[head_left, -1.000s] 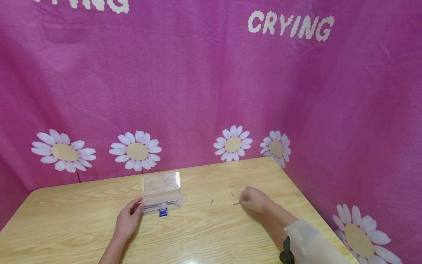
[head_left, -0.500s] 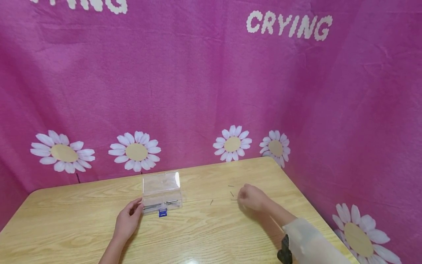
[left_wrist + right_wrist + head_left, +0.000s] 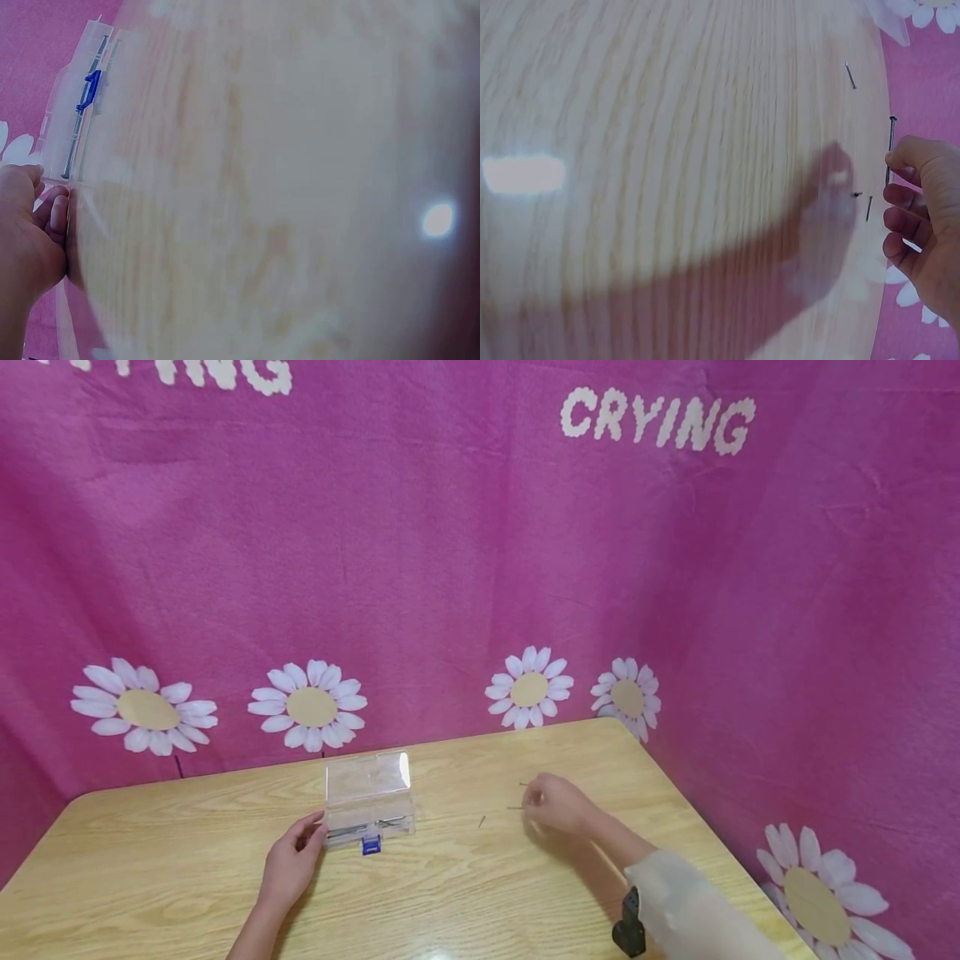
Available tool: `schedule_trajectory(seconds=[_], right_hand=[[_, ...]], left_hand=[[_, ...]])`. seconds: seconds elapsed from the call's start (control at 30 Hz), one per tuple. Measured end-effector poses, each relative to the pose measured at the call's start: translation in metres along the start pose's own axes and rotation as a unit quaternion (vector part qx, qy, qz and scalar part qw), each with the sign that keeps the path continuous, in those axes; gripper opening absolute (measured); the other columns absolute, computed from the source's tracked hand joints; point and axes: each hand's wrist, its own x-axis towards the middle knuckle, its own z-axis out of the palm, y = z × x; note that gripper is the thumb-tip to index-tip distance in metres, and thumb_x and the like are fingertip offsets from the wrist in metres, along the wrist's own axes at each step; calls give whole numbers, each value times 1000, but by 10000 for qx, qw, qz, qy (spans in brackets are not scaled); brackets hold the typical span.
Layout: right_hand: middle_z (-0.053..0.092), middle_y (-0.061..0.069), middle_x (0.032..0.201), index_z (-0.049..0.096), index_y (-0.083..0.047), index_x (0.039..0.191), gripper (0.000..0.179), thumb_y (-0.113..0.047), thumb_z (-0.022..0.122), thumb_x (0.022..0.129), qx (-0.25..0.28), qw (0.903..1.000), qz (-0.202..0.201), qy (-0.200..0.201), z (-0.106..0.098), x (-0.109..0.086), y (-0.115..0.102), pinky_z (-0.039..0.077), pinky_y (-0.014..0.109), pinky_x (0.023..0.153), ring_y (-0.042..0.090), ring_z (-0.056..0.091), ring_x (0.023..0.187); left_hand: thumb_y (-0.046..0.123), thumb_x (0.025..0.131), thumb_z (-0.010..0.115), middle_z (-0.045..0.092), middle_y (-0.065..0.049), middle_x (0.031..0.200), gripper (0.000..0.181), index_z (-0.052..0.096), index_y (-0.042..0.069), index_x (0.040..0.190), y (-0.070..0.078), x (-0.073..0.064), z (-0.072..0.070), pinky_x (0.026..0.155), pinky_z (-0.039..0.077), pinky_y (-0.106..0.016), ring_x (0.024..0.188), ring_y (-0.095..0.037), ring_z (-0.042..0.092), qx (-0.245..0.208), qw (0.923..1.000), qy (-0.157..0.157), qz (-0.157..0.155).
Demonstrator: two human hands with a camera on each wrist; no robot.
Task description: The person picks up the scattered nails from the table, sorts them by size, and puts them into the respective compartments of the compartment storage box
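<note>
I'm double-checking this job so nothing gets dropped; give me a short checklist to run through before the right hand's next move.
1. Nail secure: ok. The right hand pinches the held nail between thumb and fingers.
2. Lid open: ok. The clear lid stands raised behind the clear box.
3. Box steadied: ok. The left hand holds its left end.
4. Table free of loose nails: not ok. At least two lie there.
5. Room inside the box: cannot tell. Nails show inside, but too small to judge.
</note>
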Motion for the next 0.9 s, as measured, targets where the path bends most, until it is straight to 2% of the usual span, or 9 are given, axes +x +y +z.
schedule_trajectory(seconds=[0.27,0.43,0.63,0.9], right_hand=[[57,0,79,68,-9,82,7,-8,63,77,-133,9991,-390,38,4,10,-14,47,33,74,13,52,75],[57,0,81,68,-9,84,9,-9,62,78,-45,9994,-325,-50,8,16,-23,47,32,73,13,51,76],[57,1,81,68,-9,83,8,-8,62,79,53,9987,-511,-69,14,22,-33,45,32,72,13,51,77],[59,0,81,69,-9,82,7,-10,62,81,317,9977,-565,-190,22,27,-49,44,31,74,13,50,79]], left_hand=[[26,97,50,64,-13,114,39,54,7,130,-1,0,0,80,40,-24,89,-8,50,-20,10000,-35,-4],[26,96,50,64,-13,114,39,54,7,130,-1,0,0,81,40,-25,89,-8,51,-6,10000,1,-2],[27,97,50,63,-13,114,39,54,7,130,-1,0,0,79,40,-22,88,-7,50,-58,10000,-23,-18],[27,96,51,64,-13,114,39,54,7,130,-2,2,0,78,40,-22,87,-6,49,-58,10000,-2,-25]])
